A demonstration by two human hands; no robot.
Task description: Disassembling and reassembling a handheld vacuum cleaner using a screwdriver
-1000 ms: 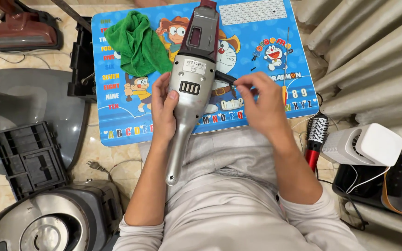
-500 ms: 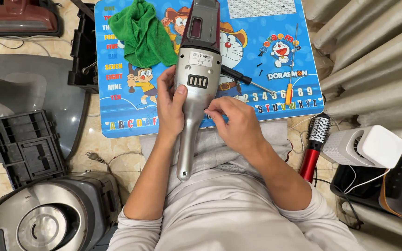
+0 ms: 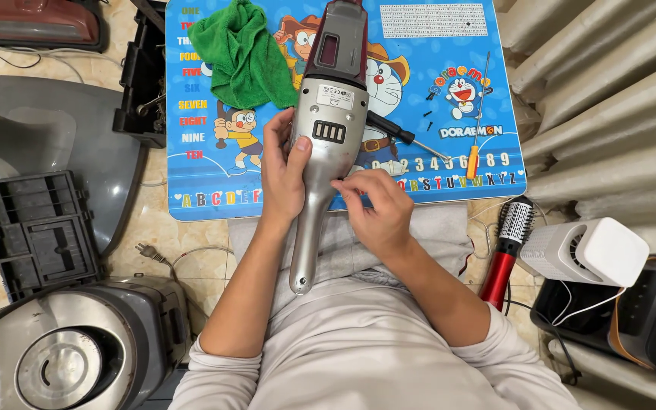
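A silver hand-held vacuum (image 3: 328, 144) with a dark red front lies lengthwise from the blue cartoon table (image 3: 206, 182) down onto my lap. My left hand (image 3: 282, 171) grips its body from the left, thumb on top. My right hand (image 3: 377, 209) rests at its right side, fingertips pinched together against the housing just below the black vent. Whether they hold something small is hidden. A black-handled screwdriver (image 3: 392, 129) lies on the table right of the vacuum, partly under it.
A green cloth (image 3: 244, 53), a thin orange-handled screwdriver (image 3: 478, 114) and small dark screws (image 3: 428, 115) lie on the table. On the floor are a black plastic tray (image 3: 36, 228), a grey canister vacuum (image 3: 62, 349), a red round brush (image 3: 504, 254) and a white fan heater (image 3: 590, 250).
My right hand left the screwdriver on the table and came left to the vacuum's side. My left hand kept its grip. The view shifted slightly.
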